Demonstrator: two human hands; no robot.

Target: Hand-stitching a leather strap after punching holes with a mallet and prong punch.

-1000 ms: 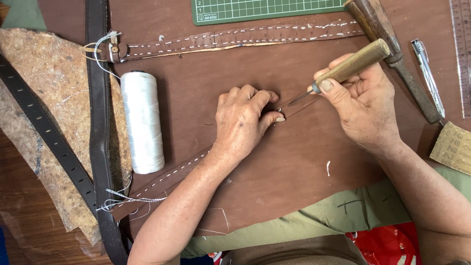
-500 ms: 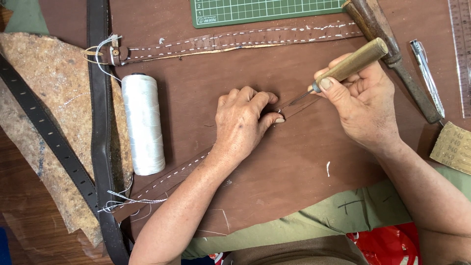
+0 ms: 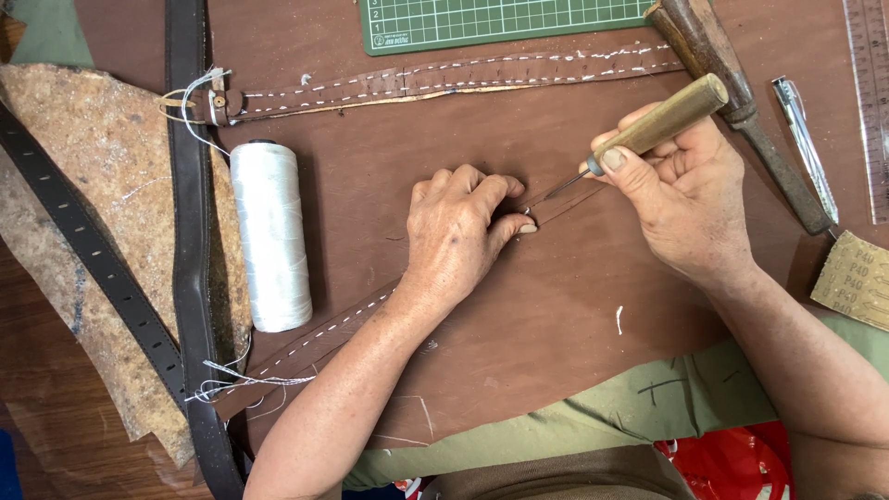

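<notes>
Head view: left hand (image 3: pixel 458 236) presses flat on brown strap (image 3: pixel 324 347), fingers bent, holding it down on leather sheet (image 3: pixel 519 343). Right hand (image 3: pixel 685 208) closed around wooden awl (image 3: pixel 648 130), tip touching strap just beside left fingertips. Thread spool (image 3: pixel 270 236) left of strap, near. 2nd stitched strap (image 3: pixel 444 79) above, well apart.

even, soft daylight-like light, fairly bright, no harsh glare. short soft shadows fall under the left hand (image 3: pixel 458 236) and right hand (image 3: pixel 685 204), and right of the white thread spool (image 3: pixel 270 236). focus sharp across the brown leather sheet (image 3: pixel 556 324); slight softness at frame corners. no motion blur, mild wide-angle stretch at edges.
</notes>
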